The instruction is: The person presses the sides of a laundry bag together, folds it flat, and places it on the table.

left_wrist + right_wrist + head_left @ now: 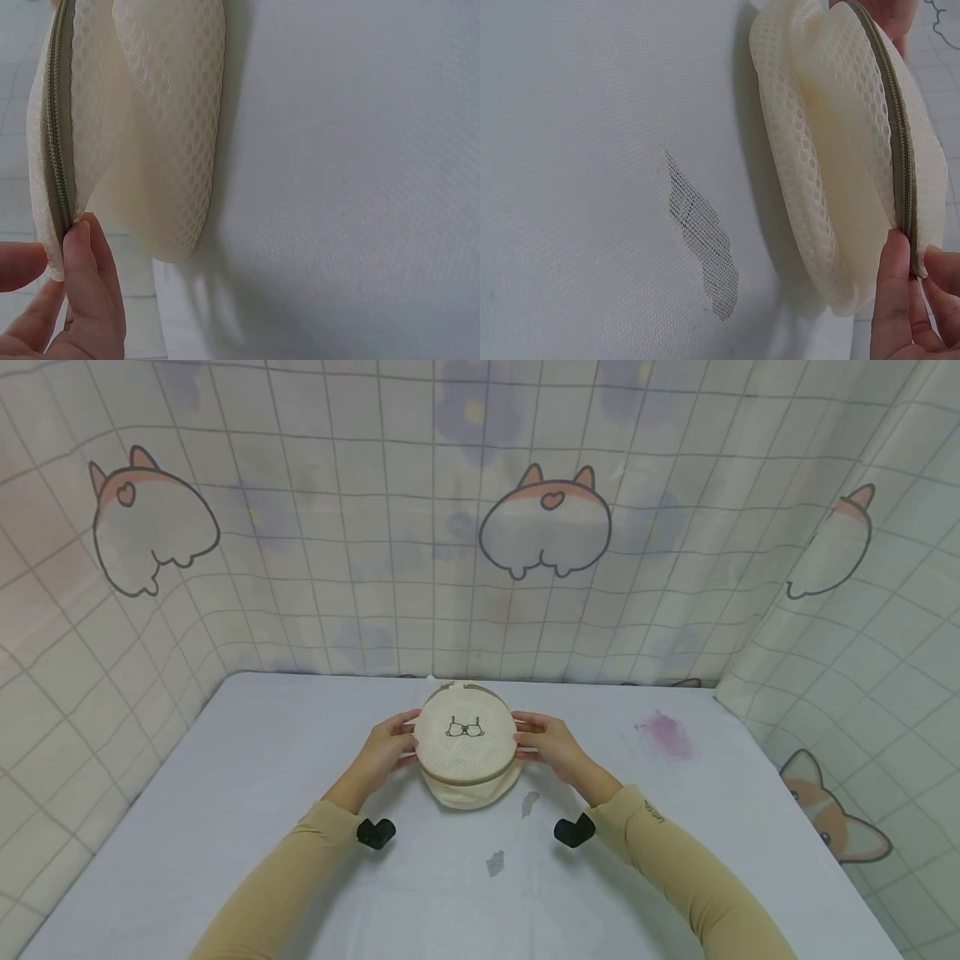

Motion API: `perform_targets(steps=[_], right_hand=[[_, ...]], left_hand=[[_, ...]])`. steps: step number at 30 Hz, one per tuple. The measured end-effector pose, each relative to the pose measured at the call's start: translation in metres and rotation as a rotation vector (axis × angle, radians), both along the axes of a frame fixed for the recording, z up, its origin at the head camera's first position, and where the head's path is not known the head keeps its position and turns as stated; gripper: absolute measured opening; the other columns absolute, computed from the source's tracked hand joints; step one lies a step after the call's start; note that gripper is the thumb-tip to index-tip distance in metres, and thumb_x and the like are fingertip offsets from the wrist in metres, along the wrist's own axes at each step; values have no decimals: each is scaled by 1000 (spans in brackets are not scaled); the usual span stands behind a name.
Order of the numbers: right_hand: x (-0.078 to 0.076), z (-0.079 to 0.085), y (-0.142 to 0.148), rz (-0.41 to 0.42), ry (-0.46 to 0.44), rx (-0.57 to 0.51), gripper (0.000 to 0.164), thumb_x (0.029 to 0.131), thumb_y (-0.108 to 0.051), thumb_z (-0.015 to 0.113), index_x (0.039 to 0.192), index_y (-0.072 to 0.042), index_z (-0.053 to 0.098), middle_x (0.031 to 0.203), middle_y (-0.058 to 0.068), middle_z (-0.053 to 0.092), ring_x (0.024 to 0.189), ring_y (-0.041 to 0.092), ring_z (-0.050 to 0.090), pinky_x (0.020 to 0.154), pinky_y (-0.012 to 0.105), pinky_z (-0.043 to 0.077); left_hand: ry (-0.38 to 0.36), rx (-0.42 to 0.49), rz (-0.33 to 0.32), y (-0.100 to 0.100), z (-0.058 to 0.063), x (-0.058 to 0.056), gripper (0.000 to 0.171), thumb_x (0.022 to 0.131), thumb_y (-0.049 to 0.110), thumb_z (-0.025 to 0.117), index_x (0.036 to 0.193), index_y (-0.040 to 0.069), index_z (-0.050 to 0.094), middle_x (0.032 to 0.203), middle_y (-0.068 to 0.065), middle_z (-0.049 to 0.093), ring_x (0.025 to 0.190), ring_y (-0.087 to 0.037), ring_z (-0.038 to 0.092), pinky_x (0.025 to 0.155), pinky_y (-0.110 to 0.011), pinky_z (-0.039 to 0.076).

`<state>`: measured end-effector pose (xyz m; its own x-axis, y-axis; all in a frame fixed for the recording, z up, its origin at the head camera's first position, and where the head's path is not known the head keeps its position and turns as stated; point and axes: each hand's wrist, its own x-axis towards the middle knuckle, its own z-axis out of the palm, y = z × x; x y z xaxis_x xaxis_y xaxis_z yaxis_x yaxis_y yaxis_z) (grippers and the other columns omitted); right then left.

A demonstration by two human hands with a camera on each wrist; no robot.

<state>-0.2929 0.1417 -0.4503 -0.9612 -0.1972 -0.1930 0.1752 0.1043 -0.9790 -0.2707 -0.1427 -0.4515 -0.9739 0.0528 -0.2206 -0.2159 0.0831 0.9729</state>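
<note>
A cream mesh laundry bag, round and printed with a small bra outline, stands near the far edge of the table between both hands. My left hand pinches its left rim, thumb on one side and fingers on the other. On the opposite rim my right hand pinches it the same way. The olive zipper runs round the rim, closed along the stretch seen in the left wrist view. Below the zipper the mesh side sags in folds close over the table.
The table has a white cover with two grey patches in front of the bag and a pink stain at the right. Behind and beside it hang checked curtains with corgi prints. A black wrist device sits by each sleeve.
</note>
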Motion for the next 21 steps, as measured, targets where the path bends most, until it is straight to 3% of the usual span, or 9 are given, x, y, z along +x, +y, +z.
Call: perform_targets(steps=[21], right_hand=[[1, -7, 2, 0, -28, 25, 50, 100, 7, 58, 149, 4, 48, 143, 26, 55, 91, 12, 66, 84, 32, 60]], left_hand=[[23, -4, -21, -1, -11, -3, 65, 92, -7, 49, 155, 3, 42, 140, -23, 51, 94, -17, 62, 88, -35, 58]])
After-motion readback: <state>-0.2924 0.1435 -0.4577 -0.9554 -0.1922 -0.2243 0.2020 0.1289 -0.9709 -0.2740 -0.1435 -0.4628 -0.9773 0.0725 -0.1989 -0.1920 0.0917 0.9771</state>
